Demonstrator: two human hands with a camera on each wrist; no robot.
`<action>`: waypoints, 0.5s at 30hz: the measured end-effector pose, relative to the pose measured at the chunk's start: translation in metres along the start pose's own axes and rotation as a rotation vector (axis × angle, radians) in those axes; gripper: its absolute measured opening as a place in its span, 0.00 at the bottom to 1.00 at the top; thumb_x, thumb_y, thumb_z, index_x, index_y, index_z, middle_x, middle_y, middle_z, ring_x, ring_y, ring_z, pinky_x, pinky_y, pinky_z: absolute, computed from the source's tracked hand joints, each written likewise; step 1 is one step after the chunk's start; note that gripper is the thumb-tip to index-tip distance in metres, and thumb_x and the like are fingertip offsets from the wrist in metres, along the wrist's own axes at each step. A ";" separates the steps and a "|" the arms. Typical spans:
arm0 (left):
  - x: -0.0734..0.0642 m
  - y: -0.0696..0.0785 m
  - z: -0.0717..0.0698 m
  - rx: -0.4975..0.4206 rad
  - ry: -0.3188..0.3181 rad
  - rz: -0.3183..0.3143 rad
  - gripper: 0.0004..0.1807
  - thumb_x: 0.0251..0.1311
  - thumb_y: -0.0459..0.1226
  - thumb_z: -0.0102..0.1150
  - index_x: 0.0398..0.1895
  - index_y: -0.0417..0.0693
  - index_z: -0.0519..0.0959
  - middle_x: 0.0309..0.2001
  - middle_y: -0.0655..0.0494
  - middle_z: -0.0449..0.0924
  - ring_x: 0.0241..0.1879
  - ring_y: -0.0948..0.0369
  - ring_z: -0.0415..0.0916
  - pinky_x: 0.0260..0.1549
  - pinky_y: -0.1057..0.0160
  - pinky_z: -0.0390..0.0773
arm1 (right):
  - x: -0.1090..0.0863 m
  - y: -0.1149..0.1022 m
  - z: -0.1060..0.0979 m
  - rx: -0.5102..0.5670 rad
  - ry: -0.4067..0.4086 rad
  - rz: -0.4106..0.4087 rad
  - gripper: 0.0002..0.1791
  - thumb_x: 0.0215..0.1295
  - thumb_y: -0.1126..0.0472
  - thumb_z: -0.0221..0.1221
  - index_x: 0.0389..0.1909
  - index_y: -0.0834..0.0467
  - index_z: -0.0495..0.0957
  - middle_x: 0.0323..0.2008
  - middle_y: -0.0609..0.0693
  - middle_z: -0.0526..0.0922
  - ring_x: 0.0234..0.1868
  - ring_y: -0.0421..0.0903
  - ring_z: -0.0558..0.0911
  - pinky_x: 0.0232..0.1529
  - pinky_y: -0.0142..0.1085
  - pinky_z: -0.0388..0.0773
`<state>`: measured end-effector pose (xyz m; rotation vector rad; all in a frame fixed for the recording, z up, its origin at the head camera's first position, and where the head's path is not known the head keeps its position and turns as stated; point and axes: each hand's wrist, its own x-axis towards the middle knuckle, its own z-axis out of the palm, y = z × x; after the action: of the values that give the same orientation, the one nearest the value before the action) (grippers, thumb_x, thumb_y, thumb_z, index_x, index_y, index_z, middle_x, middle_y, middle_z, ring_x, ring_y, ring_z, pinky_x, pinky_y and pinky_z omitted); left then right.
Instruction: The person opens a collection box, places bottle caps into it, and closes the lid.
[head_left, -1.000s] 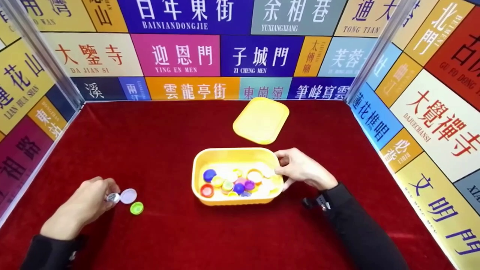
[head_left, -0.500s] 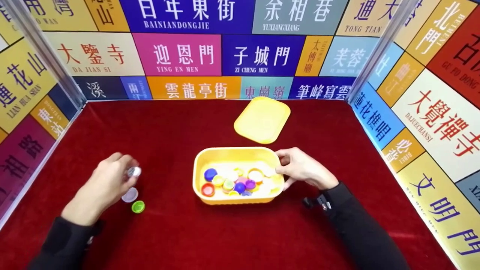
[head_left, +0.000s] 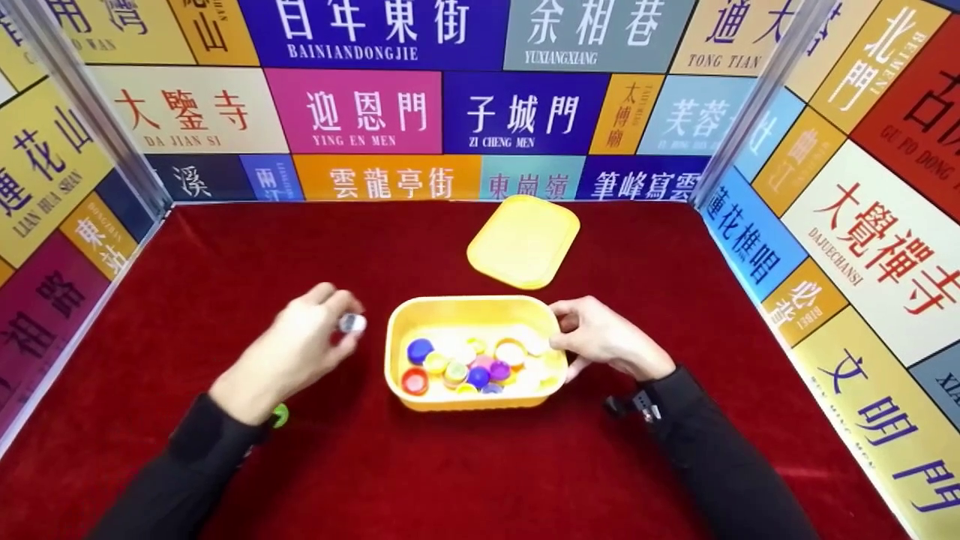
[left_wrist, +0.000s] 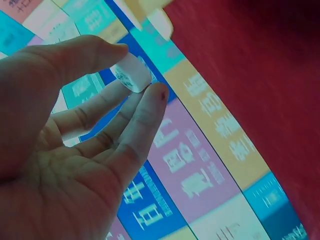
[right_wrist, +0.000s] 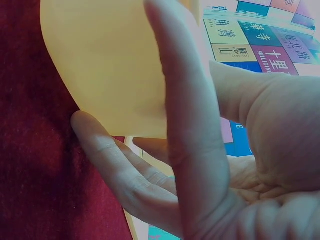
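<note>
My left hand (head_left: 289,349) pinches a small white bottle cap (head_left: 352,323) between thumb and fingertips, just left of a yellow plastic box (head_left: 472,405). In the left wrist view that bottle cap (left_wrist: 131,74) shows dark print on one face. My right hand (head_left: 604,336) grips the right end of the box, thumb and fingers against its wall (right_wrist: 107,65) in the right wrist view. Inside the box lie several caps, among them a red cap (head_left: 414,381), a blue cap (head_left: 420,351) and a purple cap (head_left: 499,370).
Behind the box lies its yellow lid (head_left: 523,241), flat on the red cloth (head_left: 330,240). A green cap (head_left: 280,415) shows partly past my left wrist. Printed panels (head_left: 367,112) enclose the table at the back and sides.
My left hand has lifted the white bottle cap from the cloth at the left and carried it right, close to the box. The lilac cap is now hidden behind that arm. My right hand stays put.
</note>
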<state>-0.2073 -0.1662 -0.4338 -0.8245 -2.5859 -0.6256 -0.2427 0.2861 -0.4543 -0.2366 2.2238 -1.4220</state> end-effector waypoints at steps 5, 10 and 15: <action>0.020 0.018 0.019 -0.009 -0.031 0.081 0.11 0.68 0.27 0.77 0.50 0.37 0.88 0.42 0.41 0.83 0.38 0.49 0.85 0.43 0.50 0.94 | 0.000 0.001 -0.001 0.007 0.003 -0.003 0.28 0.77 0.74 0.62 0.76 0.68 0.81 0.60 0.72 0.91 0.54 0.63 0.95 0.36 0.51 0.97; 0.037 0.033 0.037 -0.010 -0.103 0.130 0.14 0.68 0.29 0.81 0.52 0.36 0.87 0.43 0.42 0.81 0.38 0.50 0.85 0.43 0.52 0.95 | 0.000 0.000 -0.001 0.002 0.006 0.001 0.28 0.77 0.74 0.63 0.76 0.67 0.81 0.60 0.71 0.91 0.53 0.63 0.95 0.36 0.51 0.97; 0.046 0.043 0.053 0.030 -0.177 0.165 0.17 0.68 0.30 0.83 0.54 0.37 0.87 0.44 0.43 0.83 0.40 0.49 0.88 0.45 0.53 0.96 | 0.000 0.000 0.000 -0.006 0.001 -0.005 0.28 0.76 0.73 0.63 0.76 0.66 0.81 0.59 0.71 0.91 0.52 0.61 0.96 0.36 0.51 0.97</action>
<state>-0.2268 -0.0875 -0.4444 -1.1154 -2.6392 -0.4842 -0.2433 0.2864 -0.4547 -0.2442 2.2307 -1.4185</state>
